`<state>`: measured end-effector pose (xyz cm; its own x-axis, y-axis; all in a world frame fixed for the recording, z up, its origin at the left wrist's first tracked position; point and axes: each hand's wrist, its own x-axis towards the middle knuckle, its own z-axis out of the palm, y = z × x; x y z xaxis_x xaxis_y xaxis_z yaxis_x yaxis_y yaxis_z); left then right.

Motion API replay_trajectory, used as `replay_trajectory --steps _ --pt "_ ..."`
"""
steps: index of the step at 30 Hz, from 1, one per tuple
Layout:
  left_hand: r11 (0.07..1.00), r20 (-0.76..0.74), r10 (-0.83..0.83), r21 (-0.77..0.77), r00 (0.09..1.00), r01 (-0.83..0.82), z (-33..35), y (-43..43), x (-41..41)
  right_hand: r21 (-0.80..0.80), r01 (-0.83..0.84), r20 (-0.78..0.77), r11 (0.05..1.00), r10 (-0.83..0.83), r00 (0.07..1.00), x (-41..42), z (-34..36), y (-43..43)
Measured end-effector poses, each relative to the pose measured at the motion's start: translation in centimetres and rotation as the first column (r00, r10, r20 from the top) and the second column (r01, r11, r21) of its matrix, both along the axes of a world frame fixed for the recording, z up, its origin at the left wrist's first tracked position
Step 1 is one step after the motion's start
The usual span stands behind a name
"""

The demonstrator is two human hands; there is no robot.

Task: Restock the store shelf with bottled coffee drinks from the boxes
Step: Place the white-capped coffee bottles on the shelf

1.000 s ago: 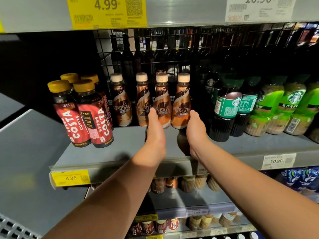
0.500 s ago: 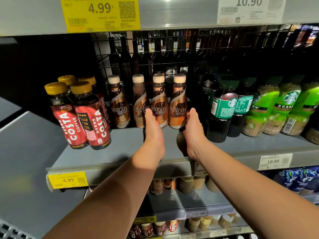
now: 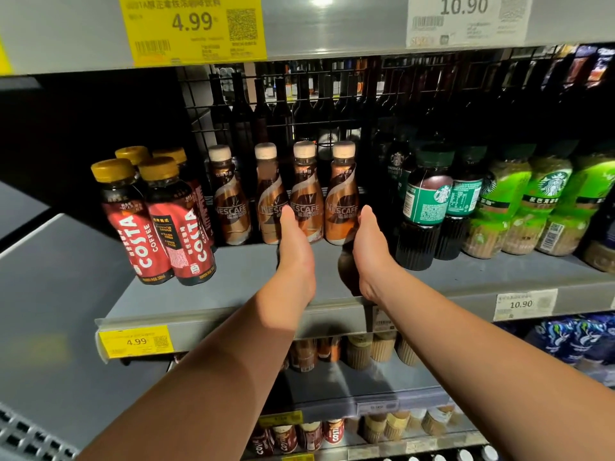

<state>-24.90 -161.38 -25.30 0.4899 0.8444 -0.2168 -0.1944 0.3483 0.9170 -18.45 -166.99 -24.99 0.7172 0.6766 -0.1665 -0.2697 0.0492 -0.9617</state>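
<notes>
Four Nescafe bottles [image 3: 304, 197] stand upright in one row at the back of the shelf [image 3: 233, 291], w/ bare shelf in front of them. The person's left hand [image 3: 294, 251] and right hand [image 3: 374, 254] bracket the two rightmost. Both hands are flat, fingers straight, palms facing in. L fingertips sit at the gap btwn the second and third bottle, R fingertips against the fourth's outer side. Neither hand grips anything.

From the pose this looks like a squaring-up step. To do it well: press low on the bodies, not the necks, w/ even force both sides, so the pair slides w/o tipping and labels face front.

Costa bottles [image 3: 156, 224] crowd the left. Dark Starbucks bottles [image 3: 429, 201] stand just beside the right hand, so there's little room that side. A wire grid [image 3: 332, 94] closes the back. No boxes in view.
</notes>
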Motion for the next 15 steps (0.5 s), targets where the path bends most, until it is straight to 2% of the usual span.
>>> replay_trajectory --steps 8,15 --pt "0.997 -0.065 -0.074 0.009 0.995 0.074 0.61 0.02 0.26 -0.018 -0.017 0.057 1.0 0.018 0.998 -0.23 -0.24 0.03" --pt "0.999 -0.073 -0.042 0.032 0.996 0.044 0.45 0.15 0.54 -0.022 -0.003 0.067 1.0 0.004 0.998 0.3 -0.59 0.12"
